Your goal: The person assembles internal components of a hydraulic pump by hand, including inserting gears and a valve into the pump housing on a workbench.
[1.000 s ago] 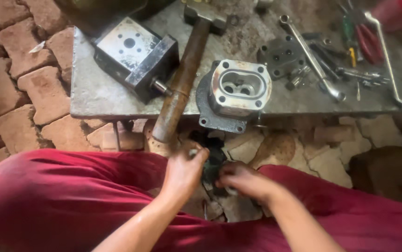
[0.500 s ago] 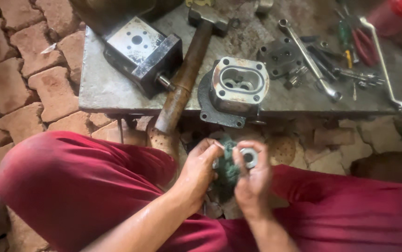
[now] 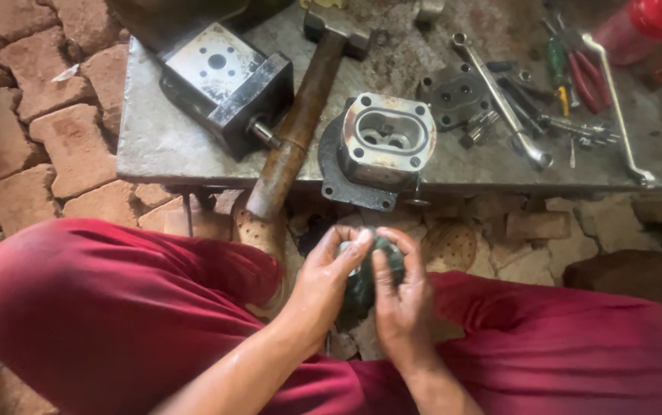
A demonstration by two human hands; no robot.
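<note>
Dark rag [image 3: 363, 283] between greasy hands [image 3: 329, 270]

Both forearms are reaching forward over the lap, converging between the knees. The left hand [image 3: 329, 270] and right hand [image 3: 398, 296] are pressing together, fingers curling inward (thumbs meeting on top), grimy and closing around something dark.

Dark green crumpled cloth [image 3: 368, 278] low in the middle of the frame, between grease-darkened hands. Deep red trousers [image 3: 100, 307] across the bottom. Grey metal slab table [image 3: 154, 146] stained brown, upper middle. Brown wooden-handled hammer [image 3: 300, 127] with dark head. Silvery pump housing [image 3: 386, 142], rust-orange at rim. Red-handled pliers [image 3: 588, 77], upper right. Reddish-brown paving bricks [image 3: 39, 146], left.
</note>
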